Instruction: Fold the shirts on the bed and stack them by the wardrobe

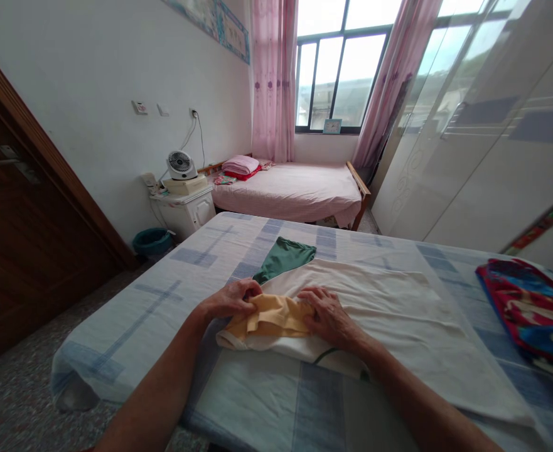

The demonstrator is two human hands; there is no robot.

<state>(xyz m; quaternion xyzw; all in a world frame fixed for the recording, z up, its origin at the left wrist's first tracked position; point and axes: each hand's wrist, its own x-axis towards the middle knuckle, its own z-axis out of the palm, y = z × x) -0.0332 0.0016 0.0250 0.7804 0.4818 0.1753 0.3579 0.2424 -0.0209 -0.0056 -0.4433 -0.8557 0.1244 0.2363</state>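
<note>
A white shirt (389, 307) lies spread on the bed, with a green sleeve (285, 257) sticking out on its far side. Yellow cloth (276, 317), apparently the shirt's other sleeve, is bunched over its near left end. My left hand (236, 298) pinches the left edge of this yellow cloth between thumb and fingers. At the opposite end, my right hand (327, 314) rests on the shirt with its fingers curled over the yellow cloth; its thumb is partly hidden.
Under the shirt is a bed with a blue-and-white checked sheet (154, 320). A folded colourful blanket (535, 314) lies at its right. Beyond stand a pink bed (295, 188) and a white nightstand (186, 210) carrying a fan (181, 163). A teal bin (152, 242) sits on the floor.
</note>
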